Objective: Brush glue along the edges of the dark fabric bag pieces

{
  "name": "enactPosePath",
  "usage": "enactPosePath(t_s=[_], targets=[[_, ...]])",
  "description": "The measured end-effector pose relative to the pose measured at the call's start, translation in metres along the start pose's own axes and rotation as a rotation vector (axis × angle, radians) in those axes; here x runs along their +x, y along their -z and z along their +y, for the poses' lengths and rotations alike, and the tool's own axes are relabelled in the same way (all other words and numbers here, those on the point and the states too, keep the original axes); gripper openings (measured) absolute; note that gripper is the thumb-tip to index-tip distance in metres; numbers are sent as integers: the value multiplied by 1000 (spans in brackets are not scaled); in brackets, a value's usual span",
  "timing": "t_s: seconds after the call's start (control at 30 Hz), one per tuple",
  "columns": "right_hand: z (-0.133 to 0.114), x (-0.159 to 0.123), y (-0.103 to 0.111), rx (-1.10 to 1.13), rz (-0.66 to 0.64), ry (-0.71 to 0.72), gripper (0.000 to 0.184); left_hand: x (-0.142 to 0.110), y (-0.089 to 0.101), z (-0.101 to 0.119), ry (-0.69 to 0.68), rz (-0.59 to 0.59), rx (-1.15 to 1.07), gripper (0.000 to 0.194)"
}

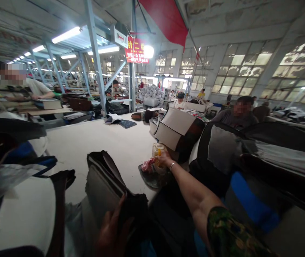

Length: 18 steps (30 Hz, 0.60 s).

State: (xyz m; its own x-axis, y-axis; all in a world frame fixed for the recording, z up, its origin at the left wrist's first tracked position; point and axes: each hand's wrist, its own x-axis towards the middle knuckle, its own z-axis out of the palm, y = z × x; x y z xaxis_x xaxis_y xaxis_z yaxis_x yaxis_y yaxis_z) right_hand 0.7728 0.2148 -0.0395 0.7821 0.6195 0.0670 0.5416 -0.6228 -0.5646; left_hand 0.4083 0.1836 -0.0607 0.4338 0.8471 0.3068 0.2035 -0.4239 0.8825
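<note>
My left hand [113, 228], low in the view and dim, has its fingers laid over the edge of a dark fabric piece. That piece [105, 185] is folded, grey on its near face, and stands up from the white table. My right hand [164, 159] reaches out with its fingers closed at a clear plastic jar [156, 147] with something yellow at its side. The exact grip is partly hidden. Beside the jar a pink crumpled cloth [148, 165] lies on a dark flat pad [149, 177].
The white table [88, 142] stretches ahead. Stacked black-and-white bag panels [179, 126] stand on its right, with bulky dark bag parts [222, 153] nearer. More panels [26, 214] crowd the left. Fabric scraps [119, 120] lie at the back. Other people [233, 116] sit beyond.
</note>
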Motion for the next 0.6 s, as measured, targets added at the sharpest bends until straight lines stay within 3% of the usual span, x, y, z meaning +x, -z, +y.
enactPosePath(t_s=[0.13, 0.27, 0.43, 0.6], targets=[[-3, 10, 16, -110, -42, 34, 26, 17, 15, 21, 36, -153, -106, 47], [-2, -5, 25, -193, -69, 64, 28, 22, 23, 34, 106, -269, -187, 54], [0, -41, 26, -227, -96, 98, 26, 15, 19, 26, 118, -228, -197, 62], [-10, -47, 39, -191, -4, 112, 25, -3, 22, 28, 134, -133, -218, 64]])
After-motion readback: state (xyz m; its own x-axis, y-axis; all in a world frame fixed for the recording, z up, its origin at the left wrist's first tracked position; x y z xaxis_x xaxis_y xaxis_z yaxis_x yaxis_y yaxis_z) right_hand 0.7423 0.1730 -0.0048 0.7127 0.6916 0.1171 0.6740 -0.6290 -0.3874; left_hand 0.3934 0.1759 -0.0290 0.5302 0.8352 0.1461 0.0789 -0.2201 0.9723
